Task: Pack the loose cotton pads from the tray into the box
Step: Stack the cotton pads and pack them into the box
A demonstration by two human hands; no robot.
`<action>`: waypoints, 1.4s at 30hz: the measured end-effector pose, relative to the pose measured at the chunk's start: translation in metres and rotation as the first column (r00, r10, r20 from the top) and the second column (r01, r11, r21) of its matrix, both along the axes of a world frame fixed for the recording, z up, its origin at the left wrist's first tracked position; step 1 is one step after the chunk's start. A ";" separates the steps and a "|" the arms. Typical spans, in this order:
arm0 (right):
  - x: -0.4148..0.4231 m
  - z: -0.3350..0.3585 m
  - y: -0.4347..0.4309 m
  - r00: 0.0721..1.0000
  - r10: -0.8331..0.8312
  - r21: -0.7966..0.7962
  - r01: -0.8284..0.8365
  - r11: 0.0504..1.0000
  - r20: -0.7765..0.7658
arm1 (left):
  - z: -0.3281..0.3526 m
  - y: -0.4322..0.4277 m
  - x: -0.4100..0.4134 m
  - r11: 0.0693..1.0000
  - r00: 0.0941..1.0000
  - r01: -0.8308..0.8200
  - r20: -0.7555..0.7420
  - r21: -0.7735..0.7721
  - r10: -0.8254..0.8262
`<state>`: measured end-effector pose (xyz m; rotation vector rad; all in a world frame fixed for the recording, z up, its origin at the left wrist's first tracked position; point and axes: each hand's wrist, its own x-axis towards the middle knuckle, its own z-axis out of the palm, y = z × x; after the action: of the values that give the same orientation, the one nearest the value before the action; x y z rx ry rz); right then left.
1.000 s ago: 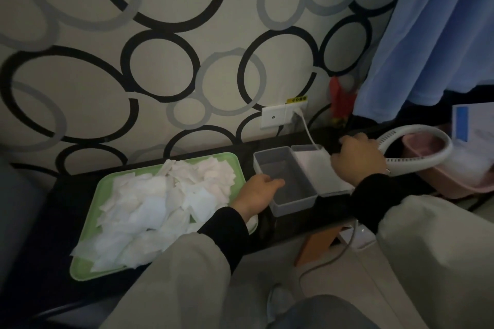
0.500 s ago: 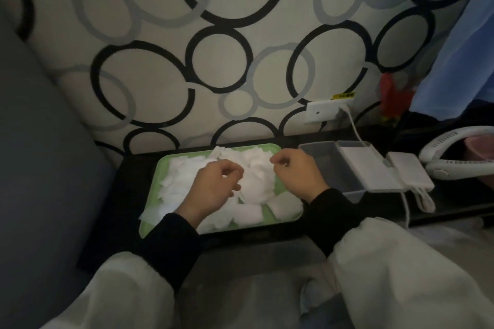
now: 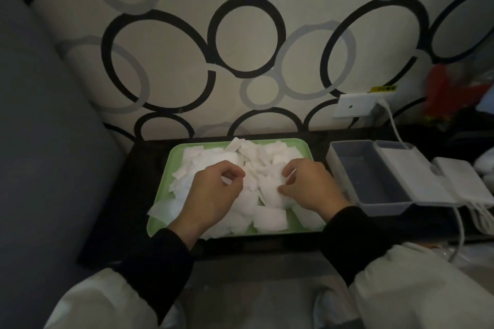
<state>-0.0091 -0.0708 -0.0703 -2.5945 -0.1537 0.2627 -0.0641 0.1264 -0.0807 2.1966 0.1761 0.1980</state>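
Observation:
A green tray point(image 3: 172, 165) on the dark shelf holds a heap of loose white cotton pads point(image 3: 256, 157). Both my hands are in the heap with fingers curled. My left hand point(image 3: 211, 195) pinches a pad between thumb and fingertips at the pile's middle left. My right hand point(image 3: 310, 187) pinches the edge of a pad at the middle right. The clear plastic box point(image 3: 382, 208) stands just right of the tray, with no pads inside and its hinged lid point(image 3: 401, 165) folded open to the right.
A white charger block point(image 3: 459, 181) with a cable lies against the box lid. A wall socket point(image 3: 352, 107) sits above the box, a red object point(image 3: 449, 91) at far right. Grey upholstery point(image 3: 40, 141) borders the shelf on the left.
Both hands left the box and moved left onto the tray, then sank into the pad pile with fingers closing on pads. The view swung left with them.

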 end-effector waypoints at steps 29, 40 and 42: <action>-0.012 0.014 0.023 0.987 0.021 0.849 0.127 0.513 -0.161 | 0.021 -0.019 0.006 0.521 0.991 -0.100 -0.130 -0.848 -0.021; -0.005 0.009 0.017 0.944 0.047 0.897 0.293 0.331 -0.325 | 0.024 -0.010 0.005 0.393 0.997 -0.081 -0.081 -0.916 0.017; -0.003 0.008 0.016 0.939 0.001 0.895 0.328 0.301 -0.345 | 0.024 -0.007 0.007 0.435 0.993 -0.104 -0.070 -0.895 0.094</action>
<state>-0.0122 -0.0543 -0.0627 -1.2968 0.0739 0.3294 -0.0572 0.1190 -0.0571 1.0793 0.3303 0.1099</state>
